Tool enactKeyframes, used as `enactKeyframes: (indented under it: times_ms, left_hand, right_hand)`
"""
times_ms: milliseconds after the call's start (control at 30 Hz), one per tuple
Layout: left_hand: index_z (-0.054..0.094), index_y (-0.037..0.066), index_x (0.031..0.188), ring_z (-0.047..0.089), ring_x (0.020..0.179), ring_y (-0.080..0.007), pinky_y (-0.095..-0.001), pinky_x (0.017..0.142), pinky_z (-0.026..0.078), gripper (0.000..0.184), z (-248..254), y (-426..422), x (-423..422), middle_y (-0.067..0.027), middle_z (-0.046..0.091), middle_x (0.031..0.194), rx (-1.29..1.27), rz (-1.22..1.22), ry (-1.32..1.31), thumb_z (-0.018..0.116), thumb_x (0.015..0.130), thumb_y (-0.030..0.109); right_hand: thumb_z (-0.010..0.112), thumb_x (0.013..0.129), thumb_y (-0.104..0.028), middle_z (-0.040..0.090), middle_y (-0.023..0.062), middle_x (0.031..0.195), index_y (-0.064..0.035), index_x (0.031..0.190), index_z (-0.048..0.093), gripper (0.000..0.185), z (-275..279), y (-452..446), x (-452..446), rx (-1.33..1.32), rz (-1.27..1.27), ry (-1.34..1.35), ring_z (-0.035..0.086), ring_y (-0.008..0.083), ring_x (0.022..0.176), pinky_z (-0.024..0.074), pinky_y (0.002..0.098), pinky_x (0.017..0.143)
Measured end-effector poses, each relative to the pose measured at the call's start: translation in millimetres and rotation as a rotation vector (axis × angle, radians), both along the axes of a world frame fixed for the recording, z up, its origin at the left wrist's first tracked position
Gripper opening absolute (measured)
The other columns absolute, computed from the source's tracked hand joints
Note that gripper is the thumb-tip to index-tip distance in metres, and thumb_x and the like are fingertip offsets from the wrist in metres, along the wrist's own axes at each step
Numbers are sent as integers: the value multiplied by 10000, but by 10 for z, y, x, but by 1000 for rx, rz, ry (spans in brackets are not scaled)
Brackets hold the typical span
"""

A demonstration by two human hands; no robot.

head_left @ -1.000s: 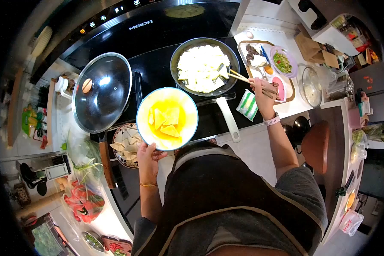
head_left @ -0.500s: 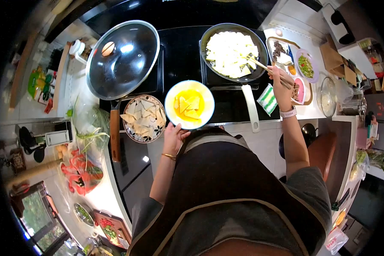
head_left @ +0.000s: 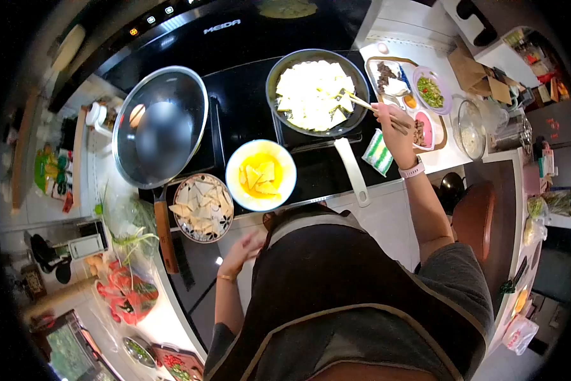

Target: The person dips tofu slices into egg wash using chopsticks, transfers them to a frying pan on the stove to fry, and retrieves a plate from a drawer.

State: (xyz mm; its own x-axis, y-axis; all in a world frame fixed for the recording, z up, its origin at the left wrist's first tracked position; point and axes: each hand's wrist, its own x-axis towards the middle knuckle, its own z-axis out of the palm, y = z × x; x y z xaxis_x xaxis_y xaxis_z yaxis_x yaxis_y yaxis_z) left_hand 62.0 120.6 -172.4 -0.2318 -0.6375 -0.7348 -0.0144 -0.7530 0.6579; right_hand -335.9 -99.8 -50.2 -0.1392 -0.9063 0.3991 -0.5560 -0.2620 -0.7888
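My right hand [head_left: 396, 136] grips wooden chopsticks [head_left: 361, 102], their tips at the right side of the frying pan [head_left: 274, 114]. Pale, flat cut pieces [head_left: 314, 95] cover most of the pan's bottom. Its light handle [head_left: 355, 174] points toward me. My left hand [head_left: 244, 249], slightly blurred, hangs in front of the counter edge with fingers apart and nothing in them. Nearest to it are a white bowl [head_left: 290, 166] of yellow liquid, probably beaten egg, with several cut pieces [head_left: 260, 178] in it, and a flower-patterned plate [head_left: 225, 230] piled with pale triangular pieces [head_left: 203, 203].
A glass-lidded wok [head_left: 165, 133] with a wooden handle [head_left: 166, 232] occupies the left burner. Right of the pan lie a green-and-white packet [head_left: 378, 153], a tray [head_left: 439, 127] of ingredients and a bowl of chopped greens [head_left: 430, 93]. Red bags [head_left: 128, 293] rest on the left counter.
My left hand has let go of the bowl's rim and drawn back toward my body. My right hand still holds the chopsticks at the pan. The camera view has shifted.
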Motion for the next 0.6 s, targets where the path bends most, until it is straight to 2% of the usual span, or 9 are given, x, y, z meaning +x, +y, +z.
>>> enactKeyframes:
  times_ms: [67,100,133,200,300,367,500,567,600]
  left_hand:
    - [264,69,1429,499,606,-90,-228,518,417,622,-484,382,326,5,547,765,33,-268,45,526,931,334]
    - [264,69,1429,499,606,-90,-228,518,417,622,-426,405,316,5,547,765,32,-277,40,526,931,334]
    - [268,65,1422,533,778,-99,-237,649,449,702,-321,422,291,-14,550,960,235,-317,62,596,875,358]
    - [272,60,1414,566,950,-109,-246,779,480,783,-266,354,261,-32,552,1155,436,-359,74,666,819,382]
    - [271,90,1408,579,871,-121,-261,768,490,801,-306,219,194,-36,545,1144,456,-500,92,694,795,385]
    - [363,115,1327,585,812,-120,-259,734,499,674,-266,226,112,-14,560,1036,465,-449,1,705,797,353]
    - [481,143,1139,564,719,-103,-245,639,483,388,-322,420,-6,8,558,894,458,-342,-48,674,837,293]
    - [523,160,939,517,637,-81,-230,545,430,138,-544,584,-18,37,535,771,509,-150,229,631,875,216]
    - [534,155,843,492,600,-75,-226,496,388,82,-579,667,-81,53,537,730,516,-105,181,589,898,181]
  right_hand:
    - [566,896,-194,632,100,706,16,882,669,234,-38,-101,-59,-17,-7,16,584,142,626,448,251,592]
    - [566,896,-194,632,100,706,16,882,669,234,-76,-199,-77,-20,-16,11,584,142,626,448,251,592]
    - [573,891,-188,632,103,699,17,875,666,225,-121,-312,-88,-49,-10,-3,583,141,615,447,251,583]
    - [586,881,-178,636,116,683,26,855,651,216,-230,-559,-113,-111,-22,54,589,140,592,444,260,554]
    - [604,859,-200,657,142,719,0,835,663,210,-417,-816,12,-13,-62,-88,642,187,628,463,288,551]
    - [602,843,-235,657,154,738,-19,807,669,229,-406,-830,71,-84,-17,23,648,278,645,478,324,560]
    - [609,830,-229,658,156,750,-22,821,676,217,-257,-885,53,-35,-32,-3,652,289,676,485,333,576]
    - [615,822,-226,659,157,758,-21,828,680,215,-230,-932,-15,-67,-10,-54,653,293,687,488,335,584]
    - [617,819,-224,659,160,759,-18,817,680,216,-215,-951,-35,-61,32,-7,653,290,686,490,336,585]
